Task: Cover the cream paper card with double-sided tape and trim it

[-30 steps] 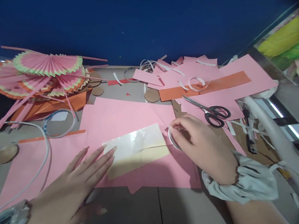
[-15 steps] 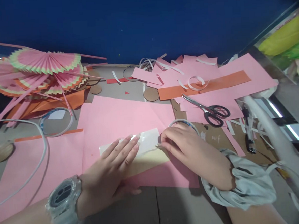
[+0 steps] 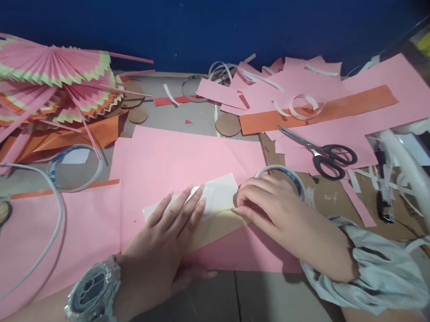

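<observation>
Left hand (image 3: 157, 254) has slid across from the left end of the white-and-yellow sheet (image 3: 221, 193) to its middle!
It's spread open and pressing flat now, the sheet lying on pink paper (image 3: 178, 156), while the right hand (image 3: 271, 208) has shifted from the tape roll (image 3: 292, 174) to the sheet's right edge, thumb and fingers curled there; whether they pinch anything, I cannot tell. Tape roll just behind those knuckles, black-handled scissors (image 3: 315, 150) resting farther right.

white handwriting (image 3: 331, 197) on brown cardboard (image 3: 336, 209), perhaps "wf"
</observation>
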`<state>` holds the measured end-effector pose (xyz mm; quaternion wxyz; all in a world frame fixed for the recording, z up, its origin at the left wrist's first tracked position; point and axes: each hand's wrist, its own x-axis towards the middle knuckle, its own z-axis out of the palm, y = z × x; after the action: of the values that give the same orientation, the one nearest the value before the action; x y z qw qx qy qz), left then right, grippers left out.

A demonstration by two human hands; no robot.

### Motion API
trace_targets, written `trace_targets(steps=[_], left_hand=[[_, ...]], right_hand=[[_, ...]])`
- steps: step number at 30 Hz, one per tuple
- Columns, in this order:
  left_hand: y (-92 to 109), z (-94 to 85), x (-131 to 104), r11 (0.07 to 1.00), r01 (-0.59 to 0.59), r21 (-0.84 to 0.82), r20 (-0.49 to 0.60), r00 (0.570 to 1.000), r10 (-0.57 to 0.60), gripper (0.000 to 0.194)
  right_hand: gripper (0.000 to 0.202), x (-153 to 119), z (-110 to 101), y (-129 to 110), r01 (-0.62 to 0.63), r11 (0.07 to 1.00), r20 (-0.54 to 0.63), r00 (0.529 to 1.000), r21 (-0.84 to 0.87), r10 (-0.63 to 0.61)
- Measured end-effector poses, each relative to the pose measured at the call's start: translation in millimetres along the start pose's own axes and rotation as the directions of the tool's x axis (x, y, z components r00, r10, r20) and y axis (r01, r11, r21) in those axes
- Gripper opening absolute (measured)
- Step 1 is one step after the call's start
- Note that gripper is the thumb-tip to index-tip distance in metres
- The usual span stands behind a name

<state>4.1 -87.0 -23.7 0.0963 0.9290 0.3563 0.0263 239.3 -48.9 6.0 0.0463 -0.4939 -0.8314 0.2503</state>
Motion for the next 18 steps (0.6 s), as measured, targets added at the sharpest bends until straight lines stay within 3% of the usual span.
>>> trace_targets(steps=[5, 11, 15, 18], left_hand=[[-2, 1.7, -7, 0.996, -0.093, 0.007, -0.019, 0.995, 0.094, 0.086], [-1, 8.8, -11, 0.998, -0.064, 0.008, 0.018, 0.998, 0.064, 0.095], [0, 11.3, -11, 0.999, -0.046, 0.018, 0.008, 0.999, 0.046, 0.103], [-1, 10.6, -12, 0.999, -0.044, 0.014, 0.009, 0.999, 0.044, 0.105]], right_hand=[[0.016, 1, -2, 2, -0.022, 0.999, -0.015, 1.0, 0.035, 0.022], [0.005, 1, 3, 1, -0.085, 0.994, -0.061, 0.994, 0.063, 0.089], [0.016, 2, 4, -4, -0.082, 0.996, -0.017, 0.996, 0.02, 0.082], [0.022, 4, 7, -8, -0.11, 0.994, -0.069, 0.992, -0.017, 0.108]])
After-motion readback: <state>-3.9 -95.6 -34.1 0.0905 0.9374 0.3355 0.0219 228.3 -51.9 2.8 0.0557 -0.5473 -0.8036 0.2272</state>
